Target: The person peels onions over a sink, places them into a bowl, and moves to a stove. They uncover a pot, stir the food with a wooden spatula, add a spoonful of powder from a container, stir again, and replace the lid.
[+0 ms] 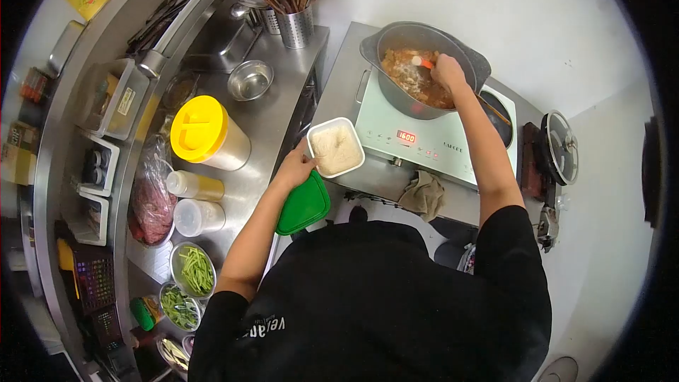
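With fingers closed, my left hand [295, 168] holds a white square container [335, 147] of pale powder and a green lid [303, 204] beneath it. My right hand [448, 72] is over a large grey pot [417, 102], its fingers closed on a small orange spoon [424, 62] with something white in it. Reddish-brown food [403, 71] with a patch of white powder fills the pot's bottom. Under the pot is a pale green induction cooker [438, 140] whose red display reads 1600.
Left on the steel counter [247, 124] are a yellow-lidded tub [200, 131], an empty metal bowl [251, 80], bottles, bagged meat [152, 201] and bowls of green vegetables [196, 271]. A utensil holder [296, 28] stands behind. A grey cloth [422, 195] hangs at the cooker's front; a glass lid [561, 147] is at right.
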Tool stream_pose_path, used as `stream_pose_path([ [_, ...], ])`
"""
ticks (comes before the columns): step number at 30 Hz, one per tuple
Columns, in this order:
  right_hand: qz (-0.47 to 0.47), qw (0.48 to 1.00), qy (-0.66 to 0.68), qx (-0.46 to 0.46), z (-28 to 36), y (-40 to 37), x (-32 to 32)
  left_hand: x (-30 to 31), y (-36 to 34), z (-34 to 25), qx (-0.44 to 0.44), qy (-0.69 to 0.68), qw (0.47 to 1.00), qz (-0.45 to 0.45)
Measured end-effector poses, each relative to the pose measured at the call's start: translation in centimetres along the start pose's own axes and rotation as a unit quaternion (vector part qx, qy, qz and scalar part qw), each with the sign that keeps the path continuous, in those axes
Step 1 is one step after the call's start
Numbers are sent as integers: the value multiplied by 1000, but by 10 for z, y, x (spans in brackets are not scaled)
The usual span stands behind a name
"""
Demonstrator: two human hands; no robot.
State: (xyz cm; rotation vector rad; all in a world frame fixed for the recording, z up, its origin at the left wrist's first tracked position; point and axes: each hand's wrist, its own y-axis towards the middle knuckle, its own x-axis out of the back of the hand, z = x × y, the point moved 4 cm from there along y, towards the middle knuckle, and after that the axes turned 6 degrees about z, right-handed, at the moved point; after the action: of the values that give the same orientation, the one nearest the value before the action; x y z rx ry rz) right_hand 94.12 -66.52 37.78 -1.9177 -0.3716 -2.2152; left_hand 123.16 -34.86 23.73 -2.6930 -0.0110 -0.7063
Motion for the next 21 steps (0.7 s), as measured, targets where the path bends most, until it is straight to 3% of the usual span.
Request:
stream_pose_path([
  [6, 10, 990, -140, 26, 0, -40, 22, -1, -8, 3, 6, -57, 998, 10],
  [8, -119, 955, -216, 165, 2, -62, 25, -3, -5, 6, -7, -70, 997, 15],
  [9, -118, 955, -214, 170, 17, -75, 35, -1, -4, 3, -21, -82, 996, 17],
  [11, -251, 938, -99, 218, 60, -106, 69, 7, -5, -3, -5, -44, 999, 11],
  [12, -240, 933, -42, 265, 90, -127, 71, 8, -10, -9, 6, -2, 1000, 17],
  [13, -64, 964, -81, 244, 113, -132, 45, 10, -16, -18, -1, -49, 998, 32],
  [14, -133, 928, 16, 348, 126, -154, 14, 7, -12, -8, 0, -46, 998, 34],
  [15, -73, 921, -21, 382, 149, -170, -16, 2, -3, 6, -14, -37, 999, 21],
  [18, -31, 917, 22, 397, 192, -197, -53, 1, -4, 8, -16, -10, 1000, 4],
  [21, -30, 936, -56, 347, 209, -191, -79, 0, -6, 9, -2, 2, 1000, 1],
])
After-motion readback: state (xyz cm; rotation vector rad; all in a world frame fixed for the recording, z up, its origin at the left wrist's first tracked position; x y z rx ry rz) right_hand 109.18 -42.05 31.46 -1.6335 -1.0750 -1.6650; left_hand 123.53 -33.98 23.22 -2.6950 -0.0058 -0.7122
